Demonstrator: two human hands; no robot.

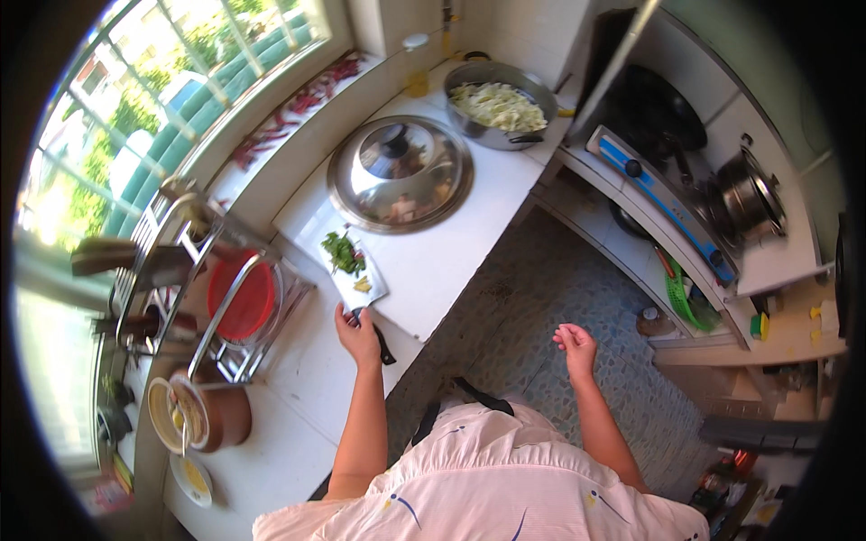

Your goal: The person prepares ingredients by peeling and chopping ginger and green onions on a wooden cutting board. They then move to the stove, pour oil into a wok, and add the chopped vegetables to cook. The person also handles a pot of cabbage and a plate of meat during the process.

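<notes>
My left hand [360, 336] is at the near end of a cleaver [372, 296] on the white counter, its fingers at the top of the black handle; whether they grip it I cannot tell. Chopped green leaves [344, 253] and small yellowish pieces [362, 284] lie on the broad blade. Beyond the blade a domed steel wok lid [402, 172] rests on the counter, and behind it stands a steel pot [497, 135] of shredded pale cabbage [502, 107]. My right hand [576, 342] hangs over the floor, fingers curled together; nothing is visible in it.
At left stand a metal rack [196, 297] with knives and a red basket [241, 294], a brown crock [226, 412] and a small plate [191, 479]. A gas stove [666, 203] with a black wok [666, 108] and a steel pot [747, 196] is at right. Red pieces [298, 111] line the windowsill.
</notes>
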